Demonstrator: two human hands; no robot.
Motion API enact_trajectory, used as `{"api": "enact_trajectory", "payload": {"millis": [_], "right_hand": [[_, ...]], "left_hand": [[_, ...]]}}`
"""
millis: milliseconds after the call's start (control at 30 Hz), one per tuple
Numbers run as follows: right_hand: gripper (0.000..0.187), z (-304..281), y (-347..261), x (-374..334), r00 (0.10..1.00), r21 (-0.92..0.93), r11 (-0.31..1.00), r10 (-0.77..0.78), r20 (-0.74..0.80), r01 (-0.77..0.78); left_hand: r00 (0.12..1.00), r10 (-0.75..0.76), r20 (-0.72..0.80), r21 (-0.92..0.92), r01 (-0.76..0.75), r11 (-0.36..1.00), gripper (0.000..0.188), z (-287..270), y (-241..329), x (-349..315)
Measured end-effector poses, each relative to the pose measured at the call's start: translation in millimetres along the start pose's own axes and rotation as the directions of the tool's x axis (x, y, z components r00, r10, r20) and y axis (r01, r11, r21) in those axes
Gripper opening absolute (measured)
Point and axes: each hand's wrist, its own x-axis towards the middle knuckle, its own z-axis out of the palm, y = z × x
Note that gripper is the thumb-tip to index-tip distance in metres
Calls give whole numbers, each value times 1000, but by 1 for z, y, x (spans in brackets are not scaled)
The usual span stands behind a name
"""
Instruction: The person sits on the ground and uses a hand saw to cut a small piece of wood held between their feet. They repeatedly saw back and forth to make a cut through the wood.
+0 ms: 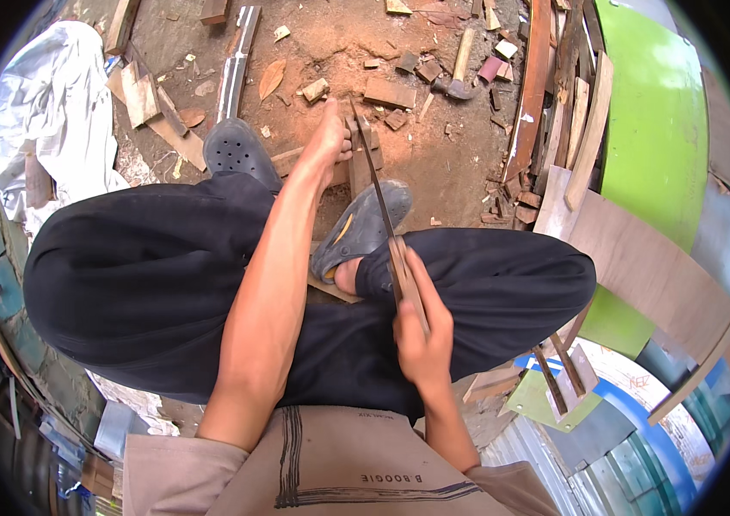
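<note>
My right hand (pixel 423 340) grips the wooden handle of a handsaw (pixel 379 193), whose narrow dark blade points away from me. The blade's far end lies across a piece of wood (pixel 363 168) on the ground, close beside my left hand (pixel 330 138). The fingers of that left hand are curled closed around the wood; part of the grip is hidden. One grey clog (pixel 369 219) is beside the near part of the wood, and the other clog (pixel 240 150) stands further left. Reddish sawdust covers the ground around the far end.
A hammer (pixel 461 69) lies at the far right among wood offcuts (pixel 391 92). Long boards (pixel 526 103) and a green panel (pixel 653 129) line the right side. White cloth (pixel 46 112) lies at the left. A striped metal bar (pixel 236 69) lies beyond the left clog.
</note>
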Motion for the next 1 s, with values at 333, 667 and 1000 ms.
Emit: {"api": "enact_trajectory", "payload": {"millis": [333,667,1000], "right_hand": [[52,17,17,50,996,3,997,72,-49,-72],[50,47,42,134,993,-97,993,-69,-96,60],[55,-30,-27,-39,984,115,977,179,15,-180]], "left_hand": [[997,75,-14,21,-75,997,100,4,-1,-4],[978,141,157,-57,-134,989,101,13,0,-8],[999,43,23,35,-44,998,104,-2,2,2]]}}
